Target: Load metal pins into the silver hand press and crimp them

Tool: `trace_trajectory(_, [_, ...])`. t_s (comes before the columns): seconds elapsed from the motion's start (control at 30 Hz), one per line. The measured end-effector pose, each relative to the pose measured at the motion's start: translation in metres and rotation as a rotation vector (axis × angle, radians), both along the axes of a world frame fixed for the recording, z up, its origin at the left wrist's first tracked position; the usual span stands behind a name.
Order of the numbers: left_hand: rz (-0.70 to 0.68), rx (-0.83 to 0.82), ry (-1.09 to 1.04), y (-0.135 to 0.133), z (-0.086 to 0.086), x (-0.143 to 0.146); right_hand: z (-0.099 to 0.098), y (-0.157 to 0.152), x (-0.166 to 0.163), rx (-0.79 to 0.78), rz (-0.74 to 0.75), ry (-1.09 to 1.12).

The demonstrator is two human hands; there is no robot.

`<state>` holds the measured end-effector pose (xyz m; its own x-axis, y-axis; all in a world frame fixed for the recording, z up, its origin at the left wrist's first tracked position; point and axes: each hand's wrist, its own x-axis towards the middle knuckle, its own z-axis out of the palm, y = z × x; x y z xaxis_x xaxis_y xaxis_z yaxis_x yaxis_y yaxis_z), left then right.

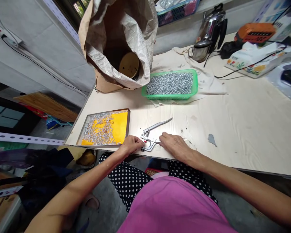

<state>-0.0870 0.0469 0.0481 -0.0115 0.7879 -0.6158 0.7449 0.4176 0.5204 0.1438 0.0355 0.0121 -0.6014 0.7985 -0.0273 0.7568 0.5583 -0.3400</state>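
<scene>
We take the hand pliers [150, 144] as our landmark: they lie flat near the table [244, 129] edge, with the long upper lever [160, 124] slanting up and away to the right. Our left hand [133, 144] is just beside the pliers' open mouth, its thumb and forefinger pressed together near a small red part [145, 141] — we cannot tell whether a piece sits between them. Our right hand [176, 145], on the pliers' other side, has its fingers curled at the end of the lower handle. So the mouth is nearer the left hand, while the raised lever stands free beyond both. Left of the pliers is a shallow tray [129, 120] of small metal pieces [99, 131]; beyond them, slightly right, is a fuller green basket [168, 96].
</scene>
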Motion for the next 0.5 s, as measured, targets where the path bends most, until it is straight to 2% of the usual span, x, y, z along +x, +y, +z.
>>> trace_trajectory(0.23, [-0.03, -0.116, -0.036, 0.011, -0.001, -0.002, 0.01, 0.0, 0.0, -0.048, 0.003, -0.032])
trace_trajectory(0.37, [-0.028, -0.273, -0.144, 0.018, 0.005, 0.0, 0.006, 0.0, -0.001, -0.034, -0.002, -0.046])
trace_trajectory(0.5, [-0.05, -0.358, -0.134, 0.022, 0.008, 0.001, 0.002, -0.002, -0.001, -0.002, -0.001, -0.019])
